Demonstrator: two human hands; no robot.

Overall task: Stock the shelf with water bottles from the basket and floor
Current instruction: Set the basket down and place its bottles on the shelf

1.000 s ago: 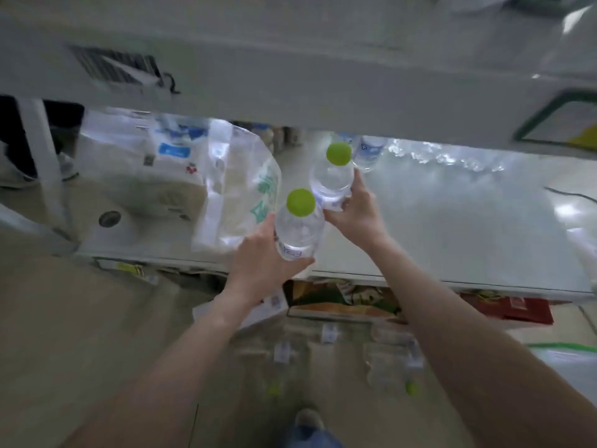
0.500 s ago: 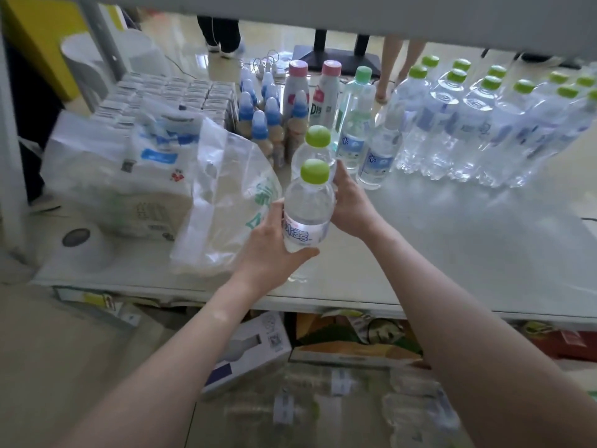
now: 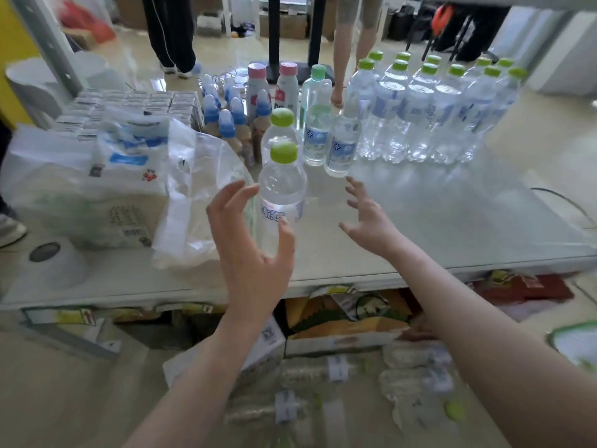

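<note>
Two clear water bottles with green caps stand upright on the white shelf (image 3: 420,221), the near bottle (image 3: 281,195) right in front of the far bottle (image 3: 280,134). My left hand (image 3: 250,240) is open just in front of the near bottle, fingers spread, its fingertips close to the bottle but not gripping it. My right hand (image 3: 368,218) is open to the right of both bottles, holding nothing. More water bottles (image 3: 323,389) lie on the floor under the shelf, blurred.
A block of green-capped bottles (image 3: 433,114) fills the shelf's back right. Small blue-capped bottles (image 3: 226,121), two pink-capped bottles and clear bottles stand behind. Plastic-wrapped packs (image 3: 97,176) and a loose bag sit at left. People's legs stand beyond the shelf.
Both hands held a bottle each before; now both bottles stand on the shelf and both hands have let go and drawn back, open.
</note>
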